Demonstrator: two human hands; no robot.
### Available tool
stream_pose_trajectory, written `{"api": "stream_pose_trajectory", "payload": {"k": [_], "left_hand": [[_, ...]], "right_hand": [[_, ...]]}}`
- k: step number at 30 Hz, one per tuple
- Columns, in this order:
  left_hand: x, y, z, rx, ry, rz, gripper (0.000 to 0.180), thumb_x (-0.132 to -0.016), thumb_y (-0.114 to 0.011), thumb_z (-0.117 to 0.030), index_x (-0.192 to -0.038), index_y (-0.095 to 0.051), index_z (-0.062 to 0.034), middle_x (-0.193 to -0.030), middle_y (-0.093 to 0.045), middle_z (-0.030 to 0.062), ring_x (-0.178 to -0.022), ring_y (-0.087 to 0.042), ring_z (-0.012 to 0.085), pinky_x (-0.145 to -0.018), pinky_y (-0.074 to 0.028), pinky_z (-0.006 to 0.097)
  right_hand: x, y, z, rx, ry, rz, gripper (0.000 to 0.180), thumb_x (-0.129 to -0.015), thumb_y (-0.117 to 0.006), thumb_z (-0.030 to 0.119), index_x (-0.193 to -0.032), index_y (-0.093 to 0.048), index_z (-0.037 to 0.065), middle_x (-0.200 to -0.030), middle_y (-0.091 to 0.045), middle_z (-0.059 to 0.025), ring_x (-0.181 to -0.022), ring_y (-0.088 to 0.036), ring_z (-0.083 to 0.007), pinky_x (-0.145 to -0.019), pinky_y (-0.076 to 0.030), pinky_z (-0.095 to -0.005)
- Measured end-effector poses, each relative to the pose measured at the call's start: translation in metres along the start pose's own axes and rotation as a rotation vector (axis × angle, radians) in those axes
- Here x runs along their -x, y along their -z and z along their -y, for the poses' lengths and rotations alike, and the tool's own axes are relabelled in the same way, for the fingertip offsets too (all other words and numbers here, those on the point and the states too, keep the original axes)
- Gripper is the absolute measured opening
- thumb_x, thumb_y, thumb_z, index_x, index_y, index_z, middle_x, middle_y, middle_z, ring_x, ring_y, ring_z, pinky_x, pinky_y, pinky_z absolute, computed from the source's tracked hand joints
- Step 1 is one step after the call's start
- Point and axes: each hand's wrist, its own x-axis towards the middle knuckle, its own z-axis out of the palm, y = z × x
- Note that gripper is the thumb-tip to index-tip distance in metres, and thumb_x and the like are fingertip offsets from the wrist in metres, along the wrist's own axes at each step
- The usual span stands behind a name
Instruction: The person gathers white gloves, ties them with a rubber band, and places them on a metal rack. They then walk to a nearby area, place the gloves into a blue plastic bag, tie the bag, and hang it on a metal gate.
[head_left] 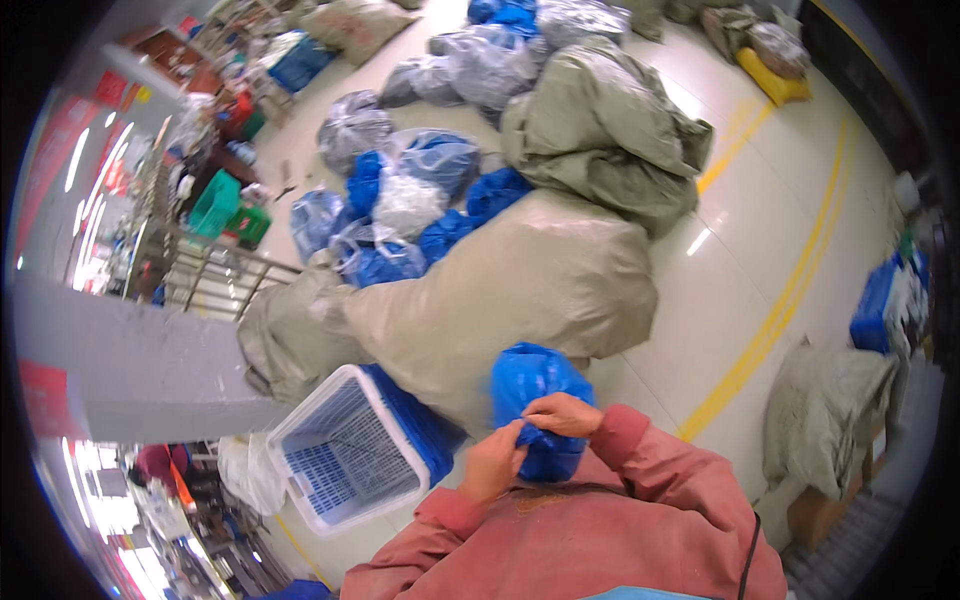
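A filled blue plastic bag (541, 378) is held close against my front. My left hand (493, 463) pinches the gathered plastic at the bag's near side. Right beside it, my right hand (563, 414) grips the same bunched part, its fingers curled over the plastic. Both hands nearly meet at the bag's gathered neck. What fills the bag is hidden. Just beyond it lies a large, full beige woven sack (530, 270).
A white basket (350, 450) stands to my left, against a blue one (425, 440). Ahead lie several blue and clear bags (410, 205) and a greenish sack (605, 135). A grey pillar (170, 360) rises at left; another sack (830, 415) sits at right.
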Motion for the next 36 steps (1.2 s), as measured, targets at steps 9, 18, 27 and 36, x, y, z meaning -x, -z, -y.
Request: {"api": "stream_pose_trajectory", "payload": {"k": [9, 18, 27, 36], "left_hand": [[-0.011, 0.033, 0.05, 0.033, -0.165, 0.084, 0.05, -0.088, -0.071, -0.013, -0.136, -0.057, -0.0095, -0.119, -0.068, 0.0149, -0.102, -0.068, 0.0353, -0.081, -0.057, 0.041], [-0.024, 0.062, 0.125, 0.355, -0.097, -0.062, 0.037, -0.084, -0.075, -0.017, -0.118, -0.068, -0.0045, -0.113, -0.069, 0.0165, -0.098, -0.067, 0.0364, -0.084, -0.055, 0.041], [-0.024, 0.083, 0.142, 0.336, -0.146, 0.138, 0.028, -0.084, -0.072, -0.015, -0.107, -0.067, -0.0013, -0.097, -0.061, 0.0145, -0.097, -0.062, 0.0351, -0.083, -0.051, 0.043], [-0.011, 0.1, 0.141, 0.342, -0.286, 0.011, 0.028, -0.079, -0.068, -0.005, -0.106, -0.063, -0.0005, -0.105, -0.06, 0.0154, -0.1, -0.062, 0.0375, -0.082, -0.053, 0.044]], "right_hand": [[-0.02, -0.02, 0.041, 0.13, -0.064, -0.303, 0.025, -0.099, -0.062, 0.022, -0.104, -0.07, -0.002, -0.083, -0.07, -0.0087, -0.077, -0.062, -0.0137, -0.069, -0.051, -0.032], [-0.07, -0.074, 0.106, 0.133, 0.098, -0.743, 0.007, -0.097, -0.064, 0.006, -0.095, -0.065, 0.0, -0.071, -0.06, -0.0007, -0.061, -0.054, -0.0075, -0.055, -0.046, -0.0261], [-0.095, -0.095, 0.152, -0.429, 0.142, -0.725, 0.008, -0.103, -0.06, 0.013, -0.101, -0.062, 0.005, -0.077, -0.058, 0.0038, -0.06, -0.052, -0.0039, -0.051, -0.042, -0.0214], [-0.144, -0.085, 0.072, -0.273, 0.081, -0.793, 0.01, -0.103, -0.06, 0.014, -0.1, -0.065, 0.005, -0.085, -0.061, 0.0037, -0.071, -0.054, -0.0047, -0.064, -0.045, -0.0206]]}}
